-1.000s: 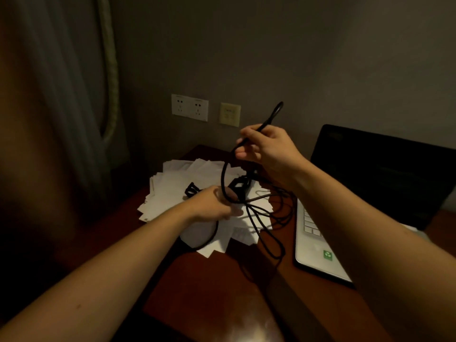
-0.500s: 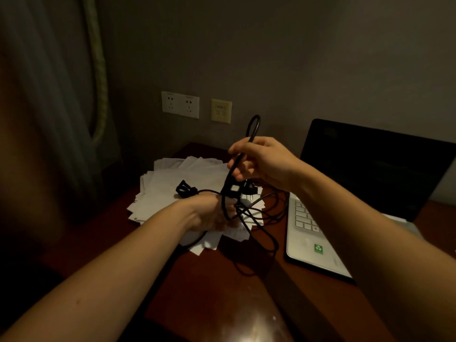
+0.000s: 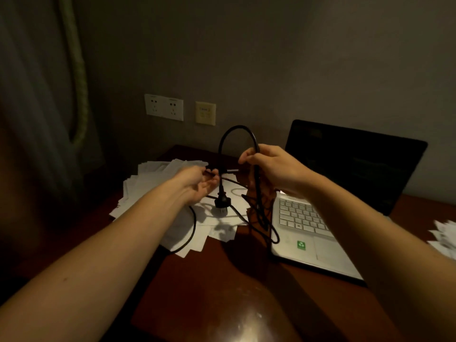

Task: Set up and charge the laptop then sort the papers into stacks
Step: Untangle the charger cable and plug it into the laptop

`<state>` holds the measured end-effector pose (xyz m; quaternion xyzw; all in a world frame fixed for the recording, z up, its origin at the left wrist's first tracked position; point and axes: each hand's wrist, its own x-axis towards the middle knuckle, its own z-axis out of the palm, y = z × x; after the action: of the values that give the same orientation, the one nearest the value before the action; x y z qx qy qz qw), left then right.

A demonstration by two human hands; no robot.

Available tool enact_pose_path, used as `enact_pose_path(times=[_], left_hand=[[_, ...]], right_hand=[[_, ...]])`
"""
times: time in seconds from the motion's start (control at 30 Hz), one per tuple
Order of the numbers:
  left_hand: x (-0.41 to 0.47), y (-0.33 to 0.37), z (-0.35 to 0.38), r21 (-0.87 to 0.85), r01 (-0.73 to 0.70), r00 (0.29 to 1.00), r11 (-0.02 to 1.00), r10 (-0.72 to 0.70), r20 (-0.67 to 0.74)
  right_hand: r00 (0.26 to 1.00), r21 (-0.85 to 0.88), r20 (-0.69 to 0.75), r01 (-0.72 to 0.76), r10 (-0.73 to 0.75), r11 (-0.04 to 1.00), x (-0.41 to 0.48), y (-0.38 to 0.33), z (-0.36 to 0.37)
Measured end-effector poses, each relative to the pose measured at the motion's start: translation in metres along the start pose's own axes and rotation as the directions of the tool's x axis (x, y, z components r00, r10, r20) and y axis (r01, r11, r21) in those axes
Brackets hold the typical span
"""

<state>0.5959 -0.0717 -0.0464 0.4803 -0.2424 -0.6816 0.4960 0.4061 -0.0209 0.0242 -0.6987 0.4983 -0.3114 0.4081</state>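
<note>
Black cable [image 3: 219, 156] in L hand [image 3: 197, 181], R hand [image 3: 274, 166]; plug [image 3: 222, 202] clear above papers [image 3: 153, 178]

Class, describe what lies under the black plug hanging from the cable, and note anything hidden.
Under the plug lie scattered white papers on the brown desk, crossed by cable. The left forearm covers part of the pile; anything beneath the papers is hidden.

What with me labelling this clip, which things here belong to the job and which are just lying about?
Job: cable, plug, laptop, papers, sockets.
Lying about: curtain, rope, yellow wall plate.
</note>
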Motion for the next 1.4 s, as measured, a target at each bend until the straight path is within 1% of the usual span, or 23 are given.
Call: enact_pose_path(times=[0.1, 0.17, 0.2, 0.23, 0.27, 0.33, 0.4, 0.43, 0.47, 0.53, 0.57, 0.6, 0.67, 0.77, 0.93, 1.0, 1.1, 1.17, 1.2, 1.27, 1.33, 1.37, 1.4], left_hand=[[0.009, -0.001, -0.02, 0.065, -0.007, 0.997, 0.998, 0.012, -0.079], [0.01, -0.007, -0.032, 0.199, -0.017, 0.994, 0.98, 0.039, -0.106], [0.009, -0.009, -0.036, 0.315, -0.024, 0.989, 0.949, 0.067, -0.129], [0.009, -0.012, -0.04, 0.463, -0.023, 0.981, 0.886, 0.109, -0.16], [0.009, -0.014, -0.044, 0.612, -0.013, 0.967, 0.79, 0.165, -0.193], [0.008, -0.017, -0.051, 0.857, -0.004, 0.928, 0.515, 0.321, -0.188], [0.003, -0.02, -0.051, 0.972, -0.092, 0.858, 0.215, 0.512, -0.032], [-0.004, -0.02, -0.044, 0.974, -0.194, 0.813, 0.116, 0.575, 0.094], [-0.012, -0.021, -0.034, 0.95, -0.31, 0.773, 0.033, 0.59, 0.232], [-0.023, -0.027, -0.008, 0.873, -0.478, 0.739, -0.1, 0.491, 0.461], [-0.024, -0.031, 0.004, 0.852, -0.507, 0.753, -0.13, 0.415, 0.511], [-0.023, -0.034, 0.014, 0.854, -0.504, 0.786, -0.125, 0.343, 0.514], [-0.017, -0.039, 0.026, 0.892, -0.45, 0.865, -0.033, 0.232, 0.445], [-0.009, -0.04, 0.029, 0.902, -0.424, 0.898, 0.076, 0.166, 0.408], [-0.004, -0.04, 0.018, 0.884, -0.452, 0.887, 0.119, 0.159, 0.433], [-0.006, -0.04, 0.02, 0.898, -0.419, 0.905, 0.134, 0.134, 0.403], [-0.01, -0.036, 0.027, 0.931, -0.357, 0.934, 0.074, 0.04, 0.355], [-0.013, -0.033, 0.03, 0.924, -0.375, 0.927, 0.08, 0.014, 0.375], [-0.014, -0.032, 0.032, 0.906, -0.414, 0.91, 0.09, 0.032, 0.413], [-0.021, -0.033, 0.033, 0.827, -0.55, 0.834, 0.118, 0.108, 0.54], [-0.028, -0.035, 0.034, 0.738, -0.646, 0.76, 0.196, 0.074, 0.646], [-0.033, -0.036, 0.034, 0.73, -0.657, 0.746, 0.188, 0.03, 0.665], [-0.036, -0.036, 0.033, 0.737, -0.66, 0.745, 0.142, 0.004, 0.667]], right_hand=[[0.998, -0.06, -0.061, 0.01, -0.014, 0.998, 0.0, 0.002, -0.009], [0.997, -0.061, -0.073, 0.001, -0.006, 0.998, 0.0, 0.002, -0.012], [0.998, -0.039, -0.063, -0.005, 0.003, 0.999, 0.0, 0.002, -0.012], [0.999, -0.019, -0.049, -0.011, 0.01, 1.0, -0.001, 0.001, -0.012], [0.999, -0.006, -0.034, -0.016, 0.016, 1.0, -0.001, 0.001, -0.011], [1.0, -0.002, -0.013, -0.023, 0.023, 1.0, -0.002, 0.001, -0.009], [1.0, -0.003, 0.002, -0.021, 0.021, 1.0, -0.002, 0.002, -0.007], [1.0, 0.003, 0.006, -0.018, 0.018, 1.0, -0.002, 0.003, -0.007], [1.0, 0.018, 0.008, -0.014, 0.014, 1.0, -0.002, 0.004, -0.006], [1.0, 0.056, 0.01, 0.001, -0.002, 0.998, -0.002, 0.006, -0.007], [1.0, 0.072, 0.014, 0.007, -0.008, 0.997, -0.003, 0.006, -0.007], [1.0, 0.081, 0.022, 0.011, -0.013, 0.997, -0.003, 0.007, -0.008], [0.999, 0.088, 0.042, 0.016, -0.02, 0.996, -0.006, 0.009, -0.01], [0.997, 0.074, 0.059, 0.04, -0.044, 0.996, -0.01, 0.014, -0.014], [0.996, 0.103, 0.071, 0.048, -0.055, 0.994, -0.01, 0.022, -0.02], [0.996, 0.092, 0.062, 0.051, -0.057, 0.994, -0.009, 0.023, -0.02], [0.997, 0.069, 0.041, 0.065, -0.068, 0.996, -0.008, 0.025, -0.019], [0.997, 0.073, 0.022, 0.074, -0.076, 0.995, -0.008, 0.025, -0.019], [0.997, 0.083, 0.009, 0.077, -0.078, 0.994, -0.008, 0.025, -0.019], [0.997, 0.111, -0.021, 0.081, -0.079, 0.99, -0.009, 0.023, -0.019], [0.996, 0.109, -0.04, 0.079, -0.075, 0.991, -0.01, 0.022, -0.02], [0.997, 0.096, -0.045, 0.074, -0.07, 0.993, -0.01, 0.021, -0.021], [0.997, 0.084, -0.049, 0.066, -0.062, 0.994, -0.011, 0.021, -0.021]])
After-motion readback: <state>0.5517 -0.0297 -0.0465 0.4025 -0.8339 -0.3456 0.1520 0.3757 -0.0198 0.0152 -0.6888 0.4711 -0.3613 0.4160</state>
